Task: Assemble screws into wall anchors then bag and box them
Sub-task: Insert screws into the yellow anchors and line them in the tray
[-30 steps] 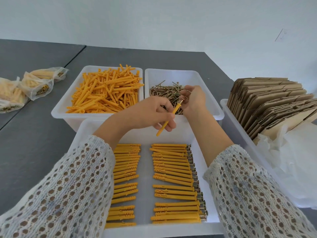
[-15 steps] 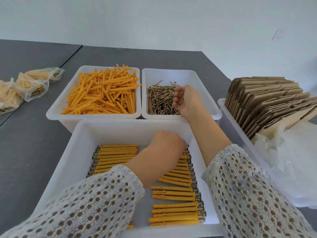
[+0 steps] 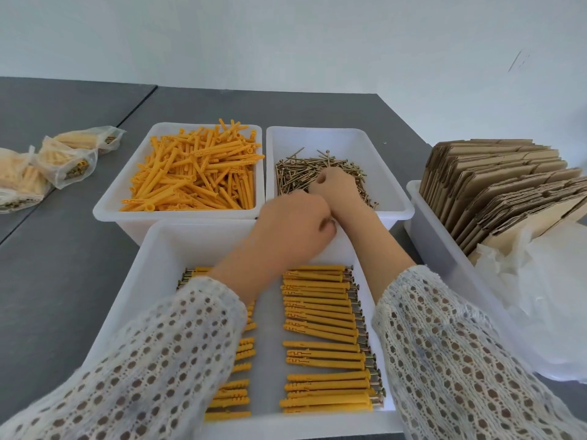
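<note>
Brass screws (image 3: 320,173) under right hand (image 3: 333,188), grip hidden; left hand (image 3: 292,230) curled near, contents unclear.

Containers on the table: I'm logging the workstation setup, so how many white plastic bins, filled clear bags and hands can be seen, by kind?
White plastic bins: 4
Filled clear bags: 3 at least; the left edge cuts the view
Hands: 2, the left hand and the right hand
Total: 9
</note>
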`<state>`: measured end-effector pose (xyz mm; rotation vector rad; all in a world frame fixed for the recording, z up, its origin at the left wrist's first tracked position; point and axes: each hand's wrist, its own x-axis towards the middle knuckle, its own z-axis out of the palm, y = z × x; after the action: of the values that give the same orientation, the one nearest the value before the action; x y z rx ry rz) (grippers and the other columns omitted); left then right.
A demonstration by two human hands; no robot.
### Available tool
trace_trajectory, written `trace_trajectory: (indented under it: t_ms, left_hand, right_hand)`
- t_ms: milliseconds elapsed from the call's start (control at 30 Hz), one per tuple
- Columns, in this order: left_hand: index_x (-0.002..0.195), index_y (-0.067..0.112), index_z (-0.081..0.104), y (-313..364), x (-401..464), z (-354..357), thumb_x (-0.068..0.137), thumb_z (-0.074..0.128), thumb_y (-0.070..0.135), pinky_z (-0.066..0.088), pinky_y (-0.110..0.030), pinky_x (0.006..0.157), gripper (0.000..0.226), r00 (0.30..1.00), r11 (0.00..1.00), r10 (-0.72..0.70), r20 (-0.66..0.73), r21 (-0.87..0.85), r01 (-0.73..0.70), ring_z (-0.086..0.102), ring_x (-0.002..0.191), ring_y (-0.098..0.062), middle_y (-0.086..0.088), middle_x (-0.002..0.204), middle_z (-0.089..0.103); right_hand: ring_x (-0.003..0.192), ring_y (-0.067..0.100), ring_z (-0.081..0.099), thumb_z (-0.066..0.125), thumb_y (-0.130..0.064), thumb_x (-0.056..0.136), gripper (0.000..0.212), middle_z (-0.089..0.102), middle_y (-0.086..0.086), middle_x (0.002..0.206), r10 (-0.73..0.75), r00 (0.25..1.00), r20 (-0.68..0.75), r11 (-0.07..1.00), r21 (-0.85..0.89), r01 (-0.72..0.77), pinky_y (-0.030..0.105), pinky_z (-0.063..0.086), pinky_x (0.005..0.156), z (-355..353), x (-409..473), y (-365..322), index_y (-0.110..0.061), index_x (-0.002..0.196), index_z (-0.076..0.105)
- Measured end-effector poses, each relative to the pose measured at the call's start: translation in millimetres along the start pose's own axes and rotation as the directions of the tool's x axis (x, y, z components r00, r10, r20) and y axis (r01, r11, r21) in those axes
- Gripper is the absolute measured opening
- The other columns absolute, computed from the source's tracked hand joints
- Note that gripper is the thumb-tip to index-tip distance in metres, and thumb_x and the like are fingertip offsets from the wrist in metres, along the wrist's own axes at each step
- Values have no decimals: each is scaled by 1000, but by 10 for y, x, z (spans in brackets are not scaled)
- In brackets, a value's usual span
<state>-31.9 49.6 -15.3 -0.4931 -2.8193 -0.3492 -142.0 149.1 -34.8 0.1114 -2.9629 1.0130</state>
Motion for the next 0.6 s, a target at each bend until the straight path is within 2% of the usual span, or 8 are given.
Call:
trace_trajectory:
  t_ms: [67, 133, 233, 333, 400, 467, 533, 600]
  left_hand:
    - [65, 15, 57, -238, 8, -93, 96, 47, 28, 33, -29, 49, 35, 1000, 989, -22, -23, -147, 18, 50, 58, -16, 0, 62, 54]
    - [74, 10, 63, -512, -2, -121, 96, 47, 25, 44, -37, 58, 31, 989, 965, -124, -82, -243, 101, 55, 64, -21, -4, 67, 59]
    - [81, 15, 61, -836, -36, -61, 98, 46, 23, 42, -35, 58, 24, 935, 950, -302, -183, -135, 281, 54, 73, -23, 0, 77, 58]
    - [91, 17, 60, -952, -25, -18, 98, 47, 23, 40, -35, 62, 16, 876, 929, -361, -319, -39, 368, 49, 91, -22, -2, 96, 53]
    - [105, 14, 59, -961, -8, 19, 96, 51, 24, 43, -40, 71, 16, 859, 908, -385, -338, 29, 418, 46, 107, -29, -9, 112, 52]
    - [127, 17, 51, -959, 2, 47, 93, 54, 28, 42, -48, 89, 35, 848, 866, -475, -234, 45, 497, 39, 122, -38, -16, 130, 44]
    - [142, 25, 39, -968, 17, 33, 95, 51, 37, 35, -53, 101, 50, 820, 819, -570, -57, 44, 572, 34, 130, -43, -18, 142, 37]
    - [144, 31, 39, -996, 45, 20, 98, 40, 43, 31, -55, 105, 48, 803, 808, -588, 91, 111, 579, 36, 130, -45, -17, 144, 42]
  right_hand:
    - [89, 28, 49, 51, -19, 85, 11, 55, 10, 97, 80, 988, 129, 968, -248, -46, 36, 45, 79, 31, 9, -12, -11, 92, 52]
    - [108, 34, 52, 47, -32, 89, 32, 58, 12, 117, 134, 969, 208, 934, -353, -53, 46, 44, 98, 49, -1, -19, -10, 110, 57]
    - [132, 38, 40, 41, -43, 94, 52, 45, 12, 145, 142, 949, 282, 917, -398, -18, 53, 36, 108, 43, 20, 4, -18, 140, 46]
    - [140, 42, 27, 41, -46, 96, 58, 27, 13, 156, 163, 936, 314, 909, -417, -18, 56, 28, 113, 26, 47, 16, -26, 150, 32]
    - [143, 43, 22, 40, -45, 97, 61, 18, 12, 160, 175, 931, 319, 903, -429, -22, 58, 25, 113, 31, 48, 7, -27, 153, 25]
    - [139, 40, 31, 39, -41, 97, 58, 25, 13, 157, 145, 933, 329, 904, -428, 10, 56, 31, 111, 27, 49, -6, -23, 151, 28]
    - [126, 33, 45, 39, -35, 98, 48, 44, 13, 145, 60, 935, 348, 918, -388, 86, 45, 40, 101, 25, 58, 0, -15, 141, 42]
    - [115, 28, 49, 40, -33, 99, 42, 52, 12, 136, -2, 934, 357, 928, -347, 134, 36, 39, 87, 16, 51, 9, -11, 133, 48]
